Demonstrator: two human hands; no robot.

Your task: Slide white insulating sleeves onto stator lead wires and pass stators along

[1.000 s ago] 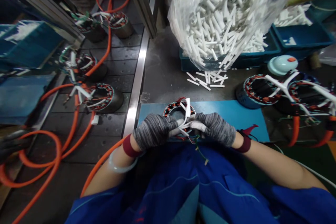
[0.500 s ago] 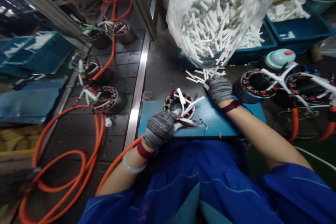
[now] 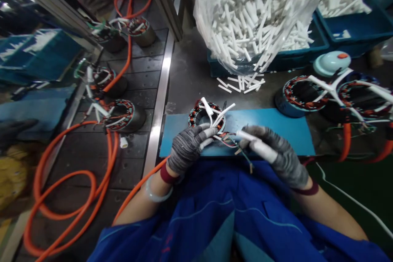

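A wound motor stator (image 3: 194, 119), a ring with orange-and-black windings, sits on a blue mat (image 3: 172, 125) before me. White sleeved leads (image 3: 221, 115) rise from it, and thin coloured wires (image 3: 229, 141) trail to its right. My left hand (image 3: 188, 147), in a grey striped glove with pale fingertips, is closed on the leads at the stator's near edge. My gloved right hand (image 3: 278, 151) pinches a short white sleeve tube (image 3: 245, 135) just right of the thin wires. Several loose white tubes (image 3: 241, 84) lie beyond the mat.
A clear plastic bag (image 3: 204, 20) heaped with white tubes rests over a blue bin (image 3: 215, 67). More stators (image 3: 294, 98) stand right, near a pale blue round object (image 3: 330, 64). Left, a metal rail (image 3: 158, 118) borders stators with orange cables (image 3: 115, 151). Another person's dark gloved hand (image 3: 20, 127) shows far left.
My right hand has come back from the loose tubes toward the stator's wires, bringing one white tube. My left hand stays at the stator. A gloved hand now shows at far left.
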